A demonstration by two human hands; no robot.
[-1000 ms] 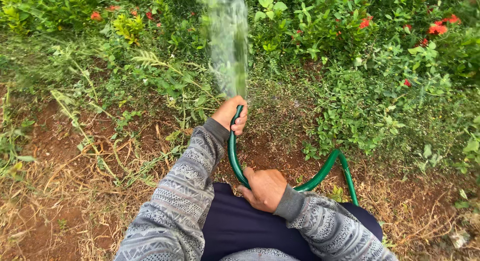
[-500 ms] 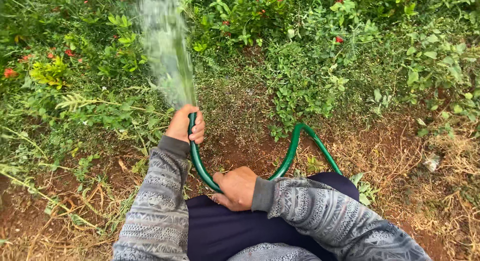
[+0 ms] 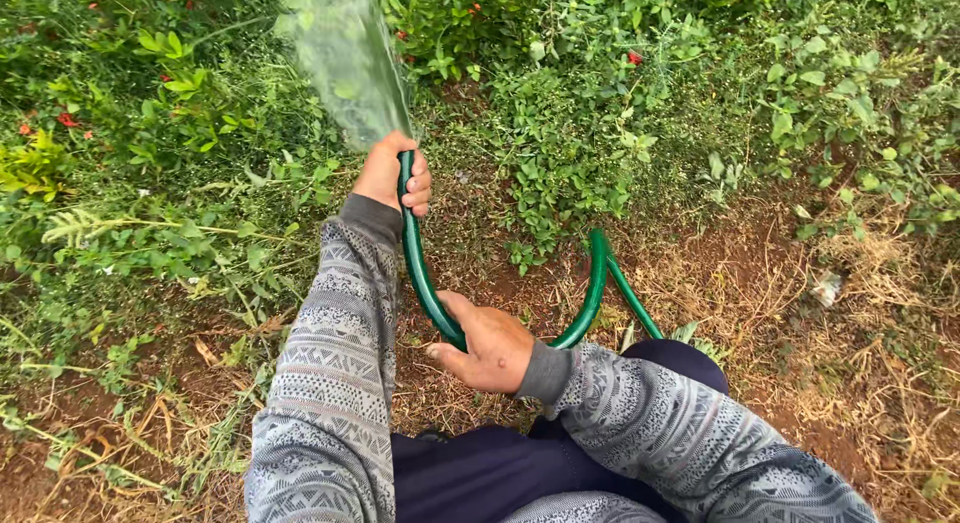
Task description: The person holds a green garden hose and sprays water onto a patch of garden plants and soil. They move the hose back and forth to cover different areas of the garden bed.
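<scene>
My left hand [image 3: 392, 175] grips the end of a green garden hose [image 3: 418, 268], thumb over the opening. A fan of water spray [image 3: 345, 58] shoots up and away from it over the plants. My right hand [image 3: 485, 345] holds the same hose lower down, close to my body. Beyond that hand the hose loops up in an arch [image 3: 598, 273] and drops behind my right leg. Both arms wear grey patterned sleeves.
Green bushes with small red flowers [image 3: 632, 57] fill the far side. Weeds and grass [image 3: 130, 233] grow at the left. Bare reddish soil with dry straw [image 3: 830, 313] lies at the right. My dark trousers [image 3: 500, 473] are at the bottom.
The view has swung slightly, so the hands and hose sit a little further right in frame. The spray still points up and to the left. Both hands keep their grip.
</scene>
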